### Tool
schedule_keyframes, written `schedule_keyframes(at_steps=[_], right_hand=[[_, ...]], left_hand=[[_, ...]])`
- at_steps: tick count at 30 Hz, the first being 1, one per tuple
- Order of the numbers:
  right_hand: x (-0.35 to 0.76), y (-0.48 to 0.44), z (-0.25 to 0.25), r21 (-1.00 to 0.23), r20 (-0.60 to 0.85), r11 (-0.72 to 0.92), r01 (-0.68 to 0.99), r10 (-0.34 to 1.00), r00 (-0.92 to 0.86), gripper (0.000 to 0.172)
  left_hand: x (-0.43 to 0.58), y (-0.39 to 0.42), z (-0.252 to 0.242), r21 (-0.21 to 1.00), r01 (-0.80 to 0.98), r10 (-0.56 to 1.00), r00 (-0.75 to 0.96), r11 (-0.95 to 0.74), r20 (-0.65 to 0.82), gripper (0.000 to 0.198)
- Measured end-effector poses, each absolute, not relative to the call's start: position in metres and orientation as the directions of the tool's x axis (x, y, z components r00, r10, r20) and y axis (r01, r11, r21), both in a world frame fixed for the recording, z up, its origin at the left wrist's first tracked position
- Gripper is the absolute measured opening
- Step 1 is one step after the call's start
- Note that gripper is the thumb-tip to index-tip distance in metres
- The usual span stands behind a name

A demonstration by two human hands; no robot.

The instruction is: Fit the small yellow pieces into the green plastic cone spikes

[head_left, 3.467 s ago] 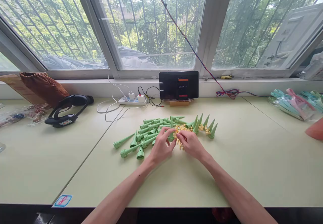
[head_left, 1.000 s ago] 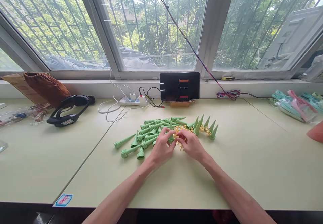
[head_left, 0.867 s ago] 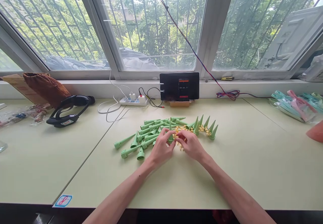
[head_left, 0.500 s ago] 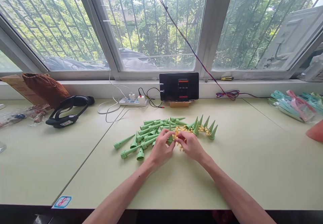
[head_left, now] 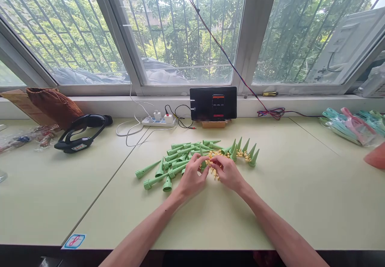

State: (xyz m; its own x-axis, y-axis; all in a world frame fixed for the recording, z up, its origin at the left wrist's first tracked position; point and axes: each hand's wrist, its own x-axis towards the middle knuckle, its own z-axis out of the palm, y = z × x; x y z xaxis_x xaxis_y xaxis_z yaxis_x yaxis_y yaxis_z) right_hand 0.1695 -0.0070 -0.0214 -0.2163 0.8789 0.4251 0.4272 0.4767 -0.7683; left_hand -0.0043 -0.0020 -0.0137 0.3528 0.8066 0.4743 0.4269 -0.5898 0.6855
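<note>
A heap of green plastic spikes (head_left: pixel 177 156) lies on the pale green table (head_left: pixel 300 195), with several upright green cones (head_left: pixel 245 150) to its right and a scatter of small yellow pieces (head_left: pixel 216 156) between them. My left hand (head_left: pixel 192 176) is closed, its fingers pinching a green spike (head_left: pixel 203 163) that stands upright. My right hand (head_left: pixel 229 172) is closed too, fingertips meeting the left hand's at that spike, above the yellow pieces. Whether it pinches a yellow piece I cannot make out.
A black tablet stand with a phone (head_left: pixel 213 103) stands at the window ledge. A power strip with cables (head_left: pixel 159 119) lies to its left, a black headset (head_left: pixel 81 132) and a brown bag (head_left: pixel 54 104) further left. Pastel clips in a bag (head_left: pixel 351 124) lie at far right.
Both hands stay together at the green spike with only slight finger movement. The phone's timer has advanced. Nothing else has moved.
</note>
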Motion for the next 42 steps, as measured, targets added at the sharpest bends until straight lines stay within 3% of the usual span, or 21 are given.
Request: schedule_keyframes(at_steps=[29, 36, 42], right_hand=[[0.1704, -0.0076, -0.0215, -0.71, 0.338, 0.417, 0.568, 0.909, -0.245, 0.041], [0.1689, -0.0098, -0.0164, -0.783, 0.373, 0.435, 0.446, 0.901, -0.223, 0.018], [0.1708, -0.0088, -0.0188, -0.806, 0.361, 0.429, 0.409, 0.902, -0.236, 0.014]], left_hand=[[-0.0038, -0.0039, -0.0103, 0.674, 0.418, 0.79, 0.4, -0.609, 0.465, 0.019], [-0.0033, -0.0035, -0.011, 0.696, 0.431, 0.817, 0.362, -0.574, 0.449, 0.018], [-0.0034, -0.0039, -0.0116, 0.699, 0.432, 0.82, 0.362, -0.57, 0.444, 0.019]])
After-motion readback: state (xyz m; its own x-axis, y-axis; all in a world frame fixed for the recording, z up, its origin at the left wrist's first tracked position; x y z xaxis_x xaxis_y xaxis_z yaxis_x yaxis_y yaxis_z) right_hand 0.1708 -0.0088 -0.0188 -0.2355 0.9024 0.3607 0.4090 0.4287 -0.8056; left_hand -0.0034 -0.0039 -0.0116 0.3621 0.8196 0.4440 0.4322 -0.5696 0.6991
